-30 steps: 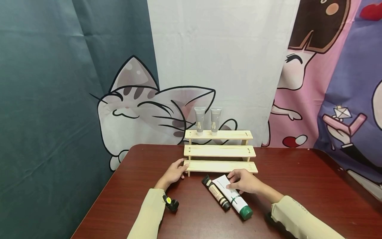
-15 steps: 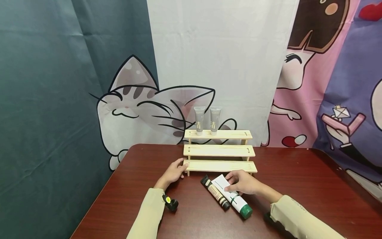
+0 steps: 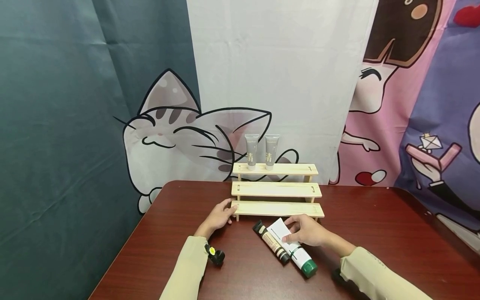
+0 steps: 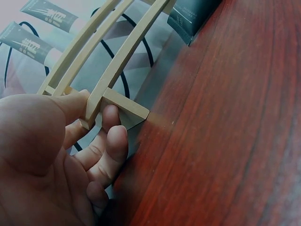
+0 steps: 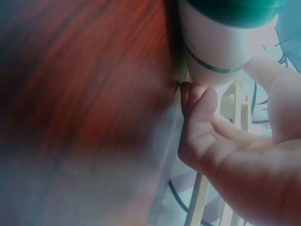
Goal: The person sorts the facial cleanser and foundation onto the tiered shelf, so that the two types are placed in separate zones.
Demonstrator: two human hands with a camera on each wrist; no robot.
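A white tube with a green cap [image 3: 300,256] lies slanted on the table, and my right hand [image 3: 309,231] grips its upper part, thumb on top. In the right wrist view the fingers curl at the side of the white tube [image 5: 214,44]. A black and beige tube [image 3: 271,242] lies close along its left side. My left hand [image 3: 217,216] pinches the left end of the lowest shelf of the wooden rack [image 3: 277,208]; the left wrist view shows thumb and fingers around that end [image 4: 96,101].
Two grey tubes, one [image 3: 251,151] left of the other [image 3: 271,151], stand upright on the rack's top shelf. Behind the dark red table [image 3: 168,208] hangs a printed curtain [image 3: 285,75] with cartoon figures.
The right hand's fingers have shifted slightly toward the left over the white tube. My left hand stays at the rack's end.
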